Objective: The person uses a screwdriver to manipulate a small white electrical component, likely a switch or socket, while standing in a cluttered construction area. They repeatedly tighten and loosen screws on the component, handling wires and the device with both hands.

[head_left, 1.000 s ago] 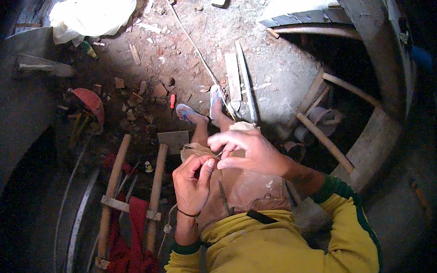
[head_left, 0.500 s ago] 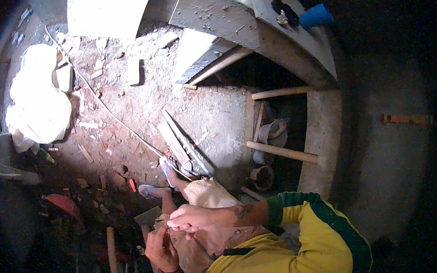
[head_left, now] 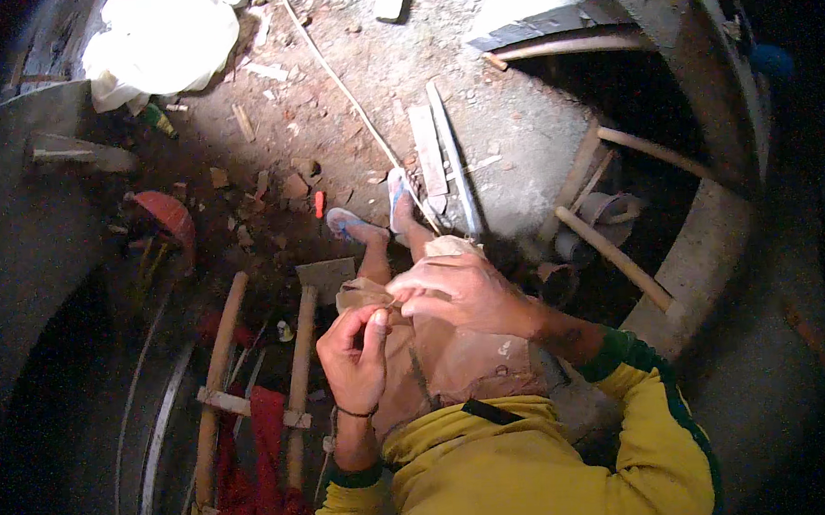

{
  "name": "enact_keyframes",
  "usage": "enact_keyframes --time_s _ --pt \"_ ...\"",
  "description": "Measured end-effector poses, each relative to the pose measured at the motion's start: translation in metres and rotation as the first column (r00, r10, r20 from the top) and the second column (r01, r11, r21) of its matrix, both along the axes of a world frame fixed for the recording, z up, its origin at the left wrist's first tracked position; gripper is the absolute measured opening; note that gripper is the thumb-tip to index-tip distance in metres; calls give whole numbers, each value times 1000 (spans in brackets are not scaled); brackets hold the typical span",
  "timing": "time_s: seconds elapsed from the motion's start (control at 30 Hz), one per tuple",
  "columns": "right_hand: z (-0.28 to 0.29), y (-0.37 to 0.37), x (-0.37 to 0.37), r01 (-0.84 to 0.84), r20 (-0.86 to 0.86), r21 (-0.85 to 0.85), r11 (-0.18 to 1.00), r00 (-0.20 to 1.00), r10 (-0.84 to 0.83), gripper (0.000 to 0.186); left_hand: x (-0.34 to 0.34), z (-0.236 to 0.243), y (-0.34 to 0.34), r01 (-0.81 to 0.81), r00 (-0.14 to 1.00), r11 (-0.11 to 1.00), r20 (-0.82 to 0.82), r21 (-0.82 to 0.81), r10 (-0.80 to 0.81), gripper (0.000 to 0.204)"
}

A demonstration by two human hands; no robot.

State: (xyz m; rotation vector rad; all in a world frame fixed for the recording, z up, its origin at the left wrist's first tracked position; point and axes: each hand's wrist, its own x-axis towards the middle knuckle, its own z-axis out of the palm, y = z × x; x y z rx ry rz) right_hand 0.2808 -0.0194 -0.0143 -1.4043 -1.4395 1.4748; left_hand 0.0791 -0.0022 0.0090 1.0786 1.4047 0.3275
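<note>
I look down at my own lap, in tan trousers and a yellow top with green cuffs. My left hand and my right hand meet above my knees. Their fingertips pinch together on something very small between them; I cannot tell what it is. A thin dark band circles my left wrist. My feet in blue sandals rest on the dirt floor ahead.
A small wooden ladder with red cloth lies at my left. A white sack sits at top left, flat wooden boards ahead, and wooden poles lean in a dark recess at right. A cord crosses the rubble-strewn floor.
The view swung away and came back to my lap. My hands stayed joined at the fingertips throughout.
</note>
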Motion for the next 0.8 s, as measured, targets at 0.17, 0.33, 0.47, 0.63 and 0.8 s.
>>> enact_keyframes --time_s 0.17,0.33,0.47,0.63,0.8 --pt "-7 -6 -8 -112 201 139 984 976 83 13 -2 -4 -8 56 998 995 -11 79 -55 8" --pt "-14 -15 -20 47 -1 -325 944 999 -50 20 1 -12 -8 147 989 957 -67 252 -134 10" --pt "-77 -48 -12 190 40 -485 853 980 -196 23 -15 -49 -14 121 986 964 -140 238 -89 13" --pt "-176 -132 48 267 280 -577 772 952 -120 24 -82 -168 -37 7 944 972 -321 234 70 17" --pt "-192 -221 122 277 351 -722 634 936 -9 24 -139 -261 -53 -69 823 994 -569 -81 11 18"
